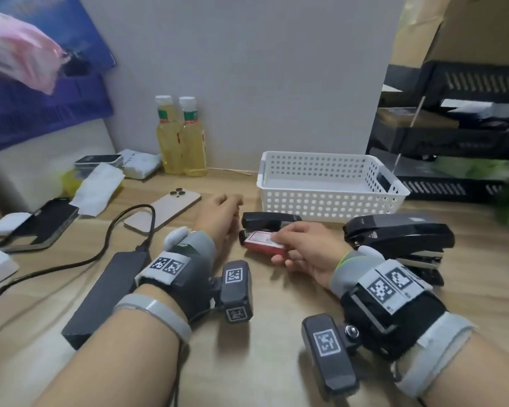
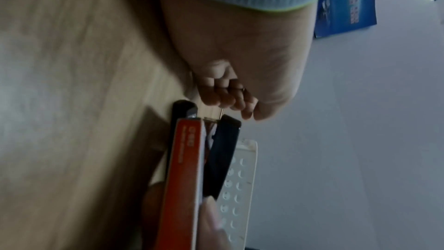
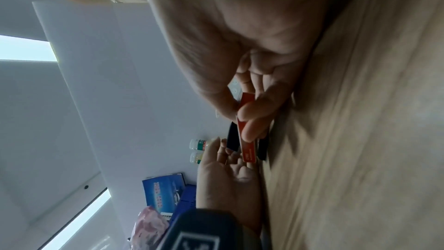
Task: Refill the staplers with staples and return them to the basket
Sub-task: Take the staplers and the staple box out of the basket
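Note:
A small black stapler [image 1: 269,221] lies on the wooden desk in front of the white perforated basket [image 1: 329,201], its top raised. My right hand [image 1: 279,245] pinches a red staple box [image 1: 262,243] between thumb and fingers, right against the stapler's near side [image 3: 231,138]. In the right wrist view the staple box [image 3: 248,151] sticks out past my fingertips. My left hand [image 1: 231,208] rests on its side at the stapler's left end, fingers loosely curled [image 2: 225,98], holding nothing I can see. A larger black stapler [image 1: 400,239] sits at the right.
A black power bank [image 1: 106,292] with a cable lies near my left forearm. A beige phone [image 1: 165,210], a dark phone [image 1: 39,227], tissues and two yellow bottles [image 1: 180,139] fill the left and back. Black stacked trays [image 1: 453,142] stand at the right.

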The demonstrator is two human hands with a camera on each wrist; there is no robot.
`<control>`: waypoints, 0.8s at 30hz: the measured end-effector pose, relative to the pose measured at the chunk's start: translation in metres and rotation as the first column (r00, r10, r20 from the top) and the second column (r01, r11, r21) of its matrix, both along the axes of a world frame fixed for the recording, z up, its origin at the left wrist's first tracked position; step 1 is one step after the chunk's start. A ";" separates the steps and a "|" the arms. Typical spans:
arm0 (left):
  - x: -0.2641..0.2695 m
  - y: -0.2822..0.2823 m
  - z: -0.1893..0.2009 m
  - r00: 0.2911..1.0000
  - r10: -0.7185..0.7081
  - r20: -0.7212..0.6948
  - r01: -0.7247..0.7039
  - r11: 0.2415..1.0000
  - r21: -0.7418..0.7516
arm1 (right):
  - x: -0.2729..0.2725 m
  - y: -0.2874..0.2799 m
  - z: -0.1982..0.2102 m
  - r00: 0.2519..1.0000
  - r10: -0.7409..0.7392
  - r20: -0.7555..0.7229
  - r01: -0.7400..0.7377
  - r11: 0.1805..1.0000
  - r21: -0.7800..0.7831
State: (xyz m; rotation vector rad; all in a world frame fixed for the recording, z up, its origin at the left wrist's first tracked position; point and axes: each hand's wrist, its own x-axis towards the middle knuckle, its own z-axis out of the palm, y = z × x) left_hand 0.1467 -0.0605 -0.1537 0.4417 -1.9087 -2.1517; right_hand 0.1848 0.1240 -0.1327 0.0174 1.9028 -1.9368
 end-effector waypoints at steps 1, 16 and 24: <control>0.002 -0.002 -0.001 0.998 -0.060 -0.015 0.060 0.998 -0.031 | 0.000 -0.001 -0.001 1.000 -0.019 -0.016 0.019 1.000 -0.022; 0.051 -0.024 -0.001 0.844 -0.537 0.002 0.464 0.727 -0.507 | 0.014 0.013 -0.004 0.995 -0.049 -0.083 0.023 0.955 -0.296; 0.053 -0.027 0.002 0.858 -0.511 0.048 0.456 0.716 -0.528 | 0.019 0.016 0.000 0.995 -0.007 -0.103 -0.016 0.975 -0.224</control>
